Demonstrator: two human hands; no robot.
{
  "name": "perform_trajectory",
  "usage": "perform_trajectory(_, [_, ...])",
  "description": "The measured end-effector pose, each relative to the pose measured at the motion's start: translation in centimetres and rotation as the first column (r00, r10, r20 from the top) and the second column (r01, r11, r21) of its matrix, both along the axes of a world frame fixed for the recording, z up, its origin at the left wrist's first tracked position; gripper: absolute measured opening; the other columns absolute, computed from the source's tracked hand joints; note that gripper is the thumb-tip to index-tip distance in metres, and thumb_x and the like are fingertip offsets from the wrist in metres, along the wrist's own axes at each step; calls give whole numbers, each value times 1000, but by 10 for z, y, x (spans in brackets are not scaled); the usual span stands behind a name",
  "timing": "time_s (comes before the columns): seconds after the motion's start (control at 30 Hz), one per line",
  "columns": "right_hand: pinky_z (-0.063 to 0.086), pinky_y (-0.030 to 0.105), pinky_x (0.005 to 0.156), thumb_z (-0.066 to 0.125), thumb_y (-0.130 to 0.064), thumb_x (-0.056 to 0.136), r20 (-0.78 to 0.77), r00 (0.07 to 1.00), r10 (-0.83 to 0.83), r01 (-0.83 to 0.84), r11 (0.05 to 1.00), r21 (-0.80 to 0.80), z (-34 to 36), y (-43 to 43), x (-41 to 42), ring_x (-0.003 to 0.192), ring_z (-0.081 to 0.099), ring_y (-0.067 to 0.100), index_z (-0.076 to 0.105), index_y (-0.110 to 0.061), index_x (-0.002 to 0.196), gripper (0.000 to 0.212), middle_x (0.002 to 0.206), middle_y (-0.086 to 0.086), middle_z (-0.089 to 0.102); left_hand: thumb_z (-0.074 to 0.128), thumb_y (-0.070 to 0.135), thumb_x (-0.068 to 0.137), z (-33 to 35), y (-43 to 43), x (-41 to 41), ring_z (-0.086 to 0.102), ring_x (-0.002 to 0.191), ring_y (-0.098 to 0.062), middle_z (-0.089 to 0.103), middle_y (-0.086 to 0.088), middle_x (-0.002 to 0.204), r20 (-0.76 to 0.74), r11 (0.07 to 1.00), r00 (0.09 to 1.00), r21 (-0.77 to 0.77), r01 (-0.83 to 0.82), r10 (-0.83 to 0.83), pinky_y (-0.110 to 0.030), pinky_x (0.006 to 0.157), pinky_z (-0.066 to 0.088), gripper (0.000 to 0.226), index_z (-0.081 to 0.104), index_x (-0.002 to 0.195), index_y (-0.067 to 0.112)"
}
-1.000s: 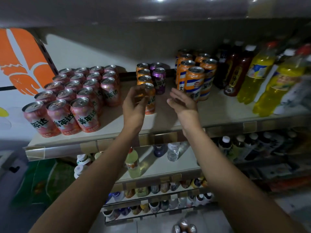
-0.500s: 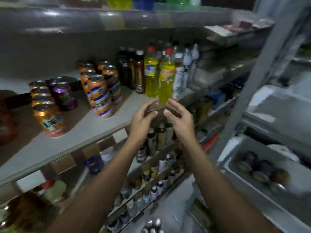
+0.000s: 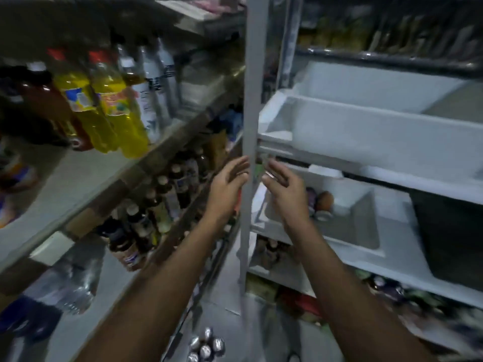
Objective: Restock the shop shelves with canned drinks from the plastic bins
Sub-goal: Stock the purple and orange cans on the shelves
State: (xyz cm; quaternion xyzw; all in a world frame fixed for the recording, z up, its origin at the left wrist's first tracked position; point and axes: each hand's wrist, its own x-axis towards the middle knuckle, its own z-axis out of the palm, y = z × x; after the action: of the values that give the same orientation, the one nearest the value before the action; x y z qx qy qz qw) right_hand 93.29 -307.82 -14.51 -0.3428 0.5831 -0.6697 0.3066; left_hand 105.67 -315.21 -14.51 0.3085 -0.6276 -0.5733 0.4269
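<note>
Dim shop aisle: drinks shelf (image 3: 104, 184) at left, grey upright post (image 3: 251, 100) in the centre, white plastic bins (image 3: 366, 137) at right. Since the earlier frame the view has been swung rightward, and the bins now fill the right half. Left hand (image 3: 227, 189) and right hand (image 3: 285, 194) are seen empty, fingers straight, palms facing across the post. Cans (image 3: 325, 202) lie in the lower bin (image 3: 352, 231), just beyond the right hand. Its near rim is unobstructed.

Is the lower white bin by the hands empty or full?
Nearly empty: only a few cans sit in the lower white bin, just past the right hand; the rest of its floor is bare.
</note>
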Motion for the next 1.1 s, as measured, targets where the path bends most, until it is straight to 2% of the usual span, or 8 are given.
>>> perform_trajectory(0.13, [53, 16, 89, 65, 4, 92, 6, 993, -117, 117, 991, 60, -29, 31, -37, 109, 64, 9, 58, -1, 135, 44, 128, 7, 65, 51, -11, 96, -25, 11, -48, 62, 108, -8, 64, -4, 123, 44, 994, 994, 49, 96, -98, -14, 91, 49, 40, 58, 131, 6])
perform_trajectory(0.23, [54, 17, 86, 67, 4, 90, 50, 979, -196, 190, 977, 100, -54, 50, -65, 109, 66, 12, 63, -10, 121, 34, 115, 2, 70, 60, 4, 95, -47, 20, -75, 62, 115, -12, 68, 2, 124, 108, 981, 979, 105, 164, -175, -31, 105, 49, 34, 64, 122, 25])
perform_trajectory(0.3, [53, 14, 83, 71, 3, 88, 82, 966, -245, 232, 962, 141, -69, 62, -82, 101, 65, 5, 63, -4, 122, 36, 117, 7, 70, 69, 17, 88, -61, 28, -90, 64, 109, -11, 73, 14, 109, 174, 969, 959, 148, 198, -223, -31, 99, 49, 28, 72, 102, 41])
perform_trajectory(0.47, [52, 19, 88, 71, 0, 88, 125, 939, -320, 292, 935, 201, -104, 85, -118, 101, 68, 3, 65, -8, 126, 40, 117, 6, 71, 61, 6, 97, -98, 36, -130, 62, 93, -6, 67, 14, 102, 268, 957, 932, 220, 189, -246, -12, 75, 47, 24, 68, 120, 9])
perform_trajectory(0.63, [51, 28, 100, 76, -8, 84, 71, 922, -380, 358, 909, 214, -118, 86, -146, 110, 68, 10, 70, -26, 114, 36, 115, -4, 74, 60, 8, 97, -111, 37, -157, 61, 112, -11, 65, 5, 123, 321, 946, 894, 197, 258, -311, -26, 97, 47, 33, 64, 130, 14])
perform_trajectory(0.77, [51, 29, 99, 74, 2, 82, 102, 910, -403, 378, 904, 200, -124, 77, -166, 109, 68, 14, 73, -31, 102, 39, 112, -4, 74, 58, 1, 95, -114, 34, -179, 59, 113, -13, 64, 0, 126, 347, 952, 888, 160, 260, -301, -14, 92, 46, 39, 63, 133, 8])
perform_trajectory(0.9, [51, 26, 96, 74, 7, 82, 119, 896, -428, 398, 892, 211, -131, 64, -185, 104, 67, 17, 73, -12, 110, 34, 116, 5, 72, 59, 4, 97, -123, 27, -197, 56, 112, -6, 61, 4, 127, 380, 963, 887, 149, 223, -264, -1, 85, 42, 40, 61, 136, 8])
perform_trajectory(1.1, [44, 17, 99, 77, -3, 83, -121, 919, -374, 393, 854, 341, -151, 37, -223, 121, 62, 21, 69, -6, 124, 42, 131, 9, 67, 62, 9, 97, -147, 9, -225, 57, 128, -28, 60, -13, 139, 444, 965, 859, 174, 195, -254, -32, 110, 42, 37, 62, 134, 4])
